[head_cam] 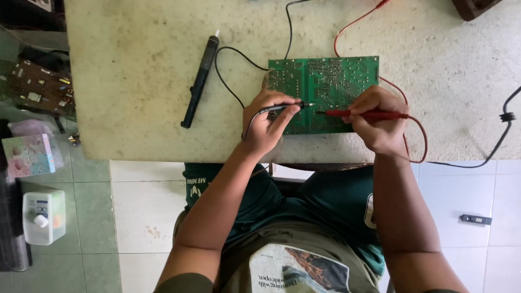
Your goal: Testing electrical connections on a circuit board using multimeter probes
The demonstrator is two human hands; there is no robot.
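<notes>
Left hand: I see my left hand (pixel 266 126) closed around the black probe (pixel 282 108), gripped like a pen; its tip touches the circuit board (pixel 325 81) near the middle.
Right hand: my right hand (pixel 378 120) is closed on the red probe (pixel 364 114); its tip rests on the board just right of the black tip, the two tips near but apart.
Board: green, solder side up, flat on the bench (pixel 135 81) at its near edge, partly under both hands.
Leads: a black lead (pixel 287 27) and a red lead (pixel 353 24) run away across the bench.
Left of board: a black pen-shaped tool (pixel 199 81) lies well apart.
Floor: a white plastic container (pixel 43 216) stands on the tiles.
</notes>
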